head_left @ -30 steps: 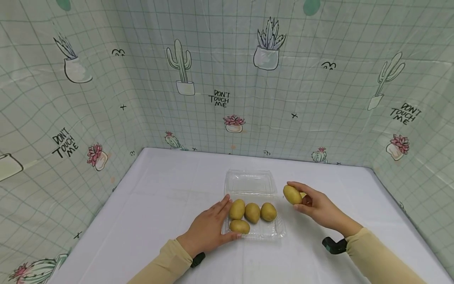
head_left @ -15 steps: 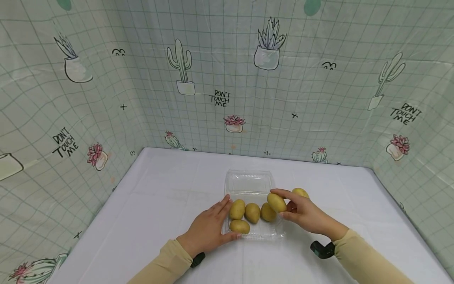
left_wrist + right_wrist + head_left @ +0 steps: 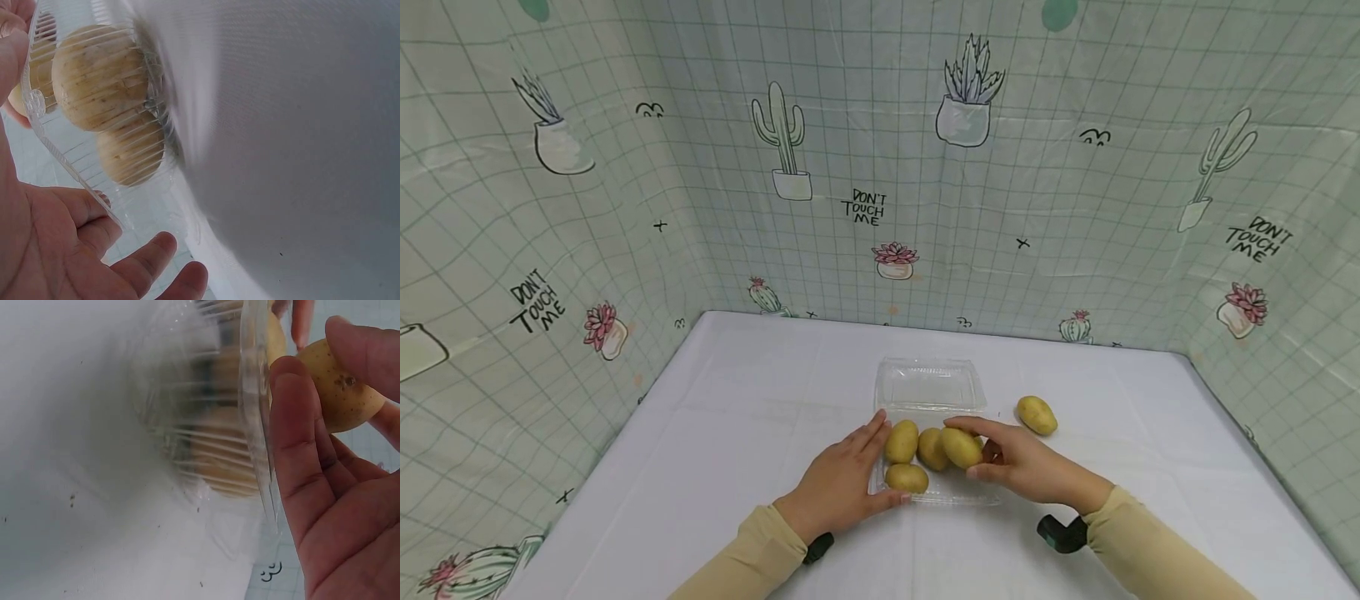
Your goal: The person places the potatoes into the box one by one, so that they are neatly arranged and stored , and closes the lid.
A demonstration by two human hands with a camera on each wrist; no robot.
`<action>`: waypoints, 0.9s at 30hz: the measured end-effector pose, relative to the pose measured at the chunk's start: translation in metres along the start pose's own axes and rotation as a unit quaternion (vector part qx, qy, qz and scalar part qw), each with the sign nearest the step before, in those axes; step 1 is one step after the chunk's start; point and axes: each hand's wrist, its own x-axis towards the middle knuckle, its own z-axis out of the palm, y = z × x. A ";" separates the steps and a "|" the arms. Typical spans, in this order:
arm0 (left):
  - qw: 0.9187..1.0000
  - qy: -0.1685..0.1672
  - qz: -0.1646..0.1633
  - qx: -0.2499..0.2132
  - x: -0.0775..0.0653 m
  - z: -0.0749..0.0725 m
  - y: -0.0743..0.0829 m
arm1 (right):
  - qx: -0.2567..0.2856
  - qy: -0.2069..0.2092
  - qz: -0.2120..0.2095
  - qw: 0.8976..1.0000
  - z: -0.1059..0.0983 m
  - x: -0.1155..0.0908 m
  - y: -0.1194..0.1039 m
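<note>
A clear plastic clamshell box (image 3: 962, 499) lies with its lid (image 3: 929, 385) folded back, several potatoes (image 3: 907, 479) inside its base. My left hand (image 3: 841, 482) rests along the box's left side, fingers extended at the rim and thumb on the front edge; the left wrist view shows fingertips touching the clear rim (image 3: 69, 164). Between thumb and fingers, my right hand (image 3: 1033, 462) pinches a potato (image 3: 961, 448) over the right part of the base, partly covering other potatoes there. From the right wrist, this held potato (image 3: 342, 394) appears above the rim (image 3: 257, 394); whether it touches those below I cannot tell.
One loose potato (image 3: 1037, 415) lies on the white tabletop (image 3: 760, 375), right of the box and behind my right hand. Printed cloth walls (image 3: 865, 275) enclose the table at the back and both sides.
My right hand has carried its potato leftward from outside the box to over its base, uncovering the loose potato on the table. My left hand has stayed still.
</note>
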 end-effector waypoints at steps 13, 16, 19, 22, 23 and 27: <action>1.000 -0.006 -0.008 -0.007 -0.001 0.001 0.000 | -0.027 -0.058 0.005 0.998 0.013 0.005 -0.008; 1.000 -0.007 -0.008 -0.009 -0.001 0.002 0.000 | -0.037 -0.061 0.005 0.997 0.015 0.005 -0.009; 1.000 -0.003 -0.005 -0.007 -0.001 0.002 0.000 | -0.052 -0.062 -0.005 0.997 0.016 0.005 -0.010; 1.000 0.001 0.000 -0.004 -0.001 0.003 -0.001 | -0.061 -0.063 -0.008 0.996 0.017 0.005 -0.011; 1.000 0.002 0.000 -0.004 -0.001 0.003 -0.001 | -0.062 -0.064 -0.006 0.996 0.017 0.005 -0.011; 1.000 0.001 -0.001 -0.006 -0.001 0.002 -0.001 | -0.057 -0.065 0.000 0.996 0.018 0.005 -0.012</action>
